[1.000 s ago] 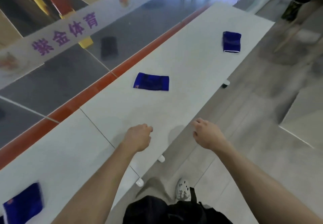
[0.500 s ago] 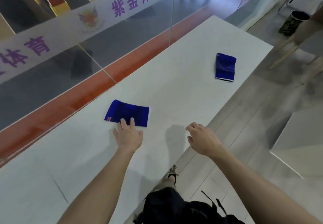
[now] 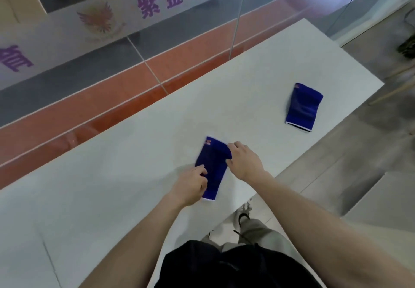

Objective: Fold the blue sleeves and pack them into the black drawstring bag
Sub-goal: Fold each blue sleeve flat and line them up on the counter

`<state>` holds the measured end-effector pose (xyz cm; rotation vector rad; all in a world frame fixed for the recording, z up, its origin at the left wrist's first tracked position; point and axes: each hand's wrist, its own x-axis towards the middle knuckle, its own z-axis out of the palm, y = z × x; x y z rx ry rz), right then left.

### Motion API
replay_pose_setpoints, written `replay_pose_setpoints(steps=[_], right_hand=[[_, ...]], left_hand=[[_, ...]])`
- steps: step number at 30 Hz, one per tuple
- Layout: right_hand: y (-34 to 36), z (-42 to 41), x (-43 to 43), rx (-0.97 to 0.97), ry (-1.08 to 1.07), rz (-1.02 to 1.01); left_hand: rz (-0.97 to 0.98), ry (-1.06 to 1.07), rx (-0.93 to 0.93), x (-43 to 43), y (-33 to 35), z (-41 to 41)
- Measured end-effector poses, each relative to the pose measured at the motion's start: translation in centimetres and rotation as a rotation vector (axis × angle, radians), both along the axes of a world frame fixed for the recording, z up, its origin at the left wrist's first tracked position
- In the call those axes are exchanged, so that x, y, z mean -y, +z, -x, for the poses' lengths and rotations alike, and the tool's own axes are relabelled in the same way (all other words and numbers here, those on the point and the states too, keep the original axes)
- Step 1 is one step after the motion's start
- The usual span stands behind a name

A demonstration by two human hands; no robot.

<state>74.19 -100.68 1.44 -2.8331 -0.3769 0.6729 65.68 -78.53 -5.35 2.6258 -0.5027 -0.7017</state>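
Head view: catalogue of the work in hand, folding stage.

1. Near sleeve (image 3: 212,168). Blue knitted tube with white trim at both ends and a small red mark at the far corner. It lies flat on the white table (image 3: 134,152), lengthwise away from the person and close to the table's near edge. Not yet folded.

2. Far sleeve (image 3: 303,106). Same make, lying flat and well apart to the right, near the table's end. Neither hand touches it.

3. Left hand (image 3: 193,184). Fingers bent, with the tips gathered on the near sleeve's left edge about midway along. It appears to pinch the cloth there.

4. Right hand (image 3: 243,160). Fingers curled down over the right edge, towards the far end, taking hold of the cloth. The fingertips are hidden beneath the hand.

5. Black cloth (image 3: 235,265) at the person's waist, bottom of view. Cannot tell whether this is the drawstring bag.

Handling notes (judgement):
- The sleeve is probably light, soft and stretchy, with no stiffness of its own.
- Lifted by one point it would likely droop, and a fold may spring back open.
- It is hardly fragile.
- The smooth table may let it slide, so one hand should pin it while the other turns it over.
- The best hold is at the trimmed ends or corners, where the hem looks firmer.
- It should squash down easily for packing.
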Motion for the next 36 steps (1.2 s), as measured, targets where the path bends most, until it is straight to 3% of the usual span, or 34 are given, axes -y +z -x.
replay_pose_setpoints(steps=[2, 5, 8, 11, 14, 17, 20, 24, 26, 31, 36], right_hand=[[-0.6, -1.6, 0.4, 0.002, 0.015, 0.004], [-2.1, -3.6, 0.9, -0.038, 0.051, 0.012], [-3.6, -5.0, 1.1, -0.09, 0.048, -0.06], [-4.6, -6.1, 1.7, -0.174, 0.027, -0.114], [-4.7, -7.4, 4.3, -0.265, 0.052, -0.138], [-4.0, -9.1, 8.7, -0.345, 0.024, -0.19], [-3.3, -11.4, 12.8, -0.501, -0.194, -0.321], [-2.5, -13.8, 16.8, -0.75, -0.54, -0.706], [-1.7, -14.4, 18.3, -0.829, -0.597, -0.855], [-0.6, -15.7, 22.0, -0.597, -0.628, -0.906], [0.7, -16.0, 26.1, -0.319, -0.621, -0.809]], left_hand=[[0.027, 0.178, 0.025, -0.2, -0.2, 0.3], [-0.13, 0.501, 0.093, -0.6, -0.3, 1.2], [-0.249, 0.779, -0.084, -0.3, -0.2, 1.9], [-0.162, 0.945, -0.286, 1.6, 0.5, 2.0], [0.098, 1.054, -0.367, 4.5, 1.9, 1.6], [0.334, 1.121, -0.324, 7.9, 5.2, -0.9], [0.477, 1.101, -0.336, 10.9, 9.4, -4.2], [0.57, 0.991, -0.337, 13.5, 13.3, -8.5], [0.55, 0.961, -0.312, 14.5, 14.3, -10.3], [0.521, 1.0, -0.258, 15.8, 13.6, -13.5], [0.62, 0.984, -0.393, 18.0, 12.2, -14.9]])
